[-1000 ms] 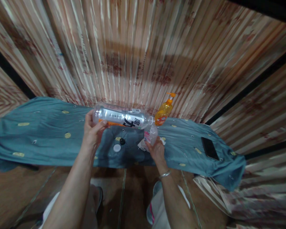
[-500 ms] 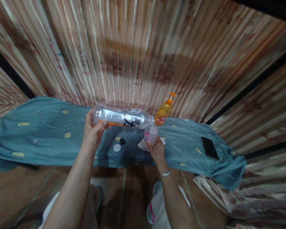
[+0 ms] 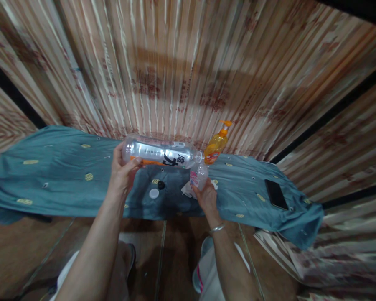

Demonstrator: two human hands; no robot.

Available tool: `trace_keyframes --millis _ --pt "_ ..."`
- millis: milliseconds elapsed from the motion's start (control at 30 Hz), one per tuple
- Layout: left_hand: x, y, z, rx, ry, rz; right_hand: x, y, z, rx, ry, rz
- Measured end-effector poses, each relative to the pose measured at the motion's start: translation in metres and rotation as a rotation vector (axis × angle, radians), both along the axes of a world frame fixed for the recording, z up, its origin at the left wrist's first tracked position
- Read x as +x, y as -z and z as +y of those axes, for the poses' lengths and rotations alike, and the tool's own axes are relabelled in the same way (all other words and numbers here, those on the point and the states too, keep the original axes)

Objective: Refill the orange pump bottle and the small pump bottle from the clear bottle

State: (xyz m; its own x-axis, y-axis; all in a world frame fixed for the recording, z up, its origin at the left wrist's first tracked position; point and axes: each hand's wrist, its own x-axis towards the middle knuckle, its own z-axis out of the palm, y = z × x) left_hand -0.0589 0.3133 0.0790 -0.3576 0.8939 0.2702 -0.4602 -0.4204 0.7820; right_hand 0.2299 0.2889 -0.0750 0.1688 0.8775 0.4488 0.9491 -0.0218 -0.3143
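My left hand (image 3: 122, 169) is wrapped round the base end of a large clear plastic bottle (image 3: 153, 153) with a silver and orange label. The bottle lies almost level in the air, its neck pointing right. Its mouth meets the top of a smaller clear bottle (image 3: 199, 174) with a pink label, which my right hand (image 3: 206, 194) grips low down. Whether liquid passes between them I cannot tell. Beneath the right hand a crumpled white tissue (image 3: 187, 191) shows in part. A white cap (image 3: 153, 193) and a small black cap (image 3: 161, 185) lie on the cloth.
An orange pump bottle (image 3: 217, 144) stands just behind the small bottle. Toward the right end of the teal cloth-covered table (image 3: 65, 179) lies a black phone (image 3: 275, 194). A striped, flowered curtain (image 3: 175, 75) hangs close behind the table.
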Motion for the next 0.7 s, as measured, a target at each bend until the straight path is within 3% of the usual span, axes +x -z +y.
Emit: trace_keyframes --millis 100,467,700 --pt "0.001 -0.003 -0.002 -0.024 -0.005 -0.003 -0.005 -0.005 -0.002 -0.04 0.108 0.069" --pt "0.0 0.0 -0.001 -0.003 -0.004 0.047 -0.004 0.0 -0.002 0.088 0.056 0.063" --pt "0.001 -0.003 -0.002 -0.026 -0.008 0.069 -0.006 -0.01 -0.003 -0.069 0.103 0.075"
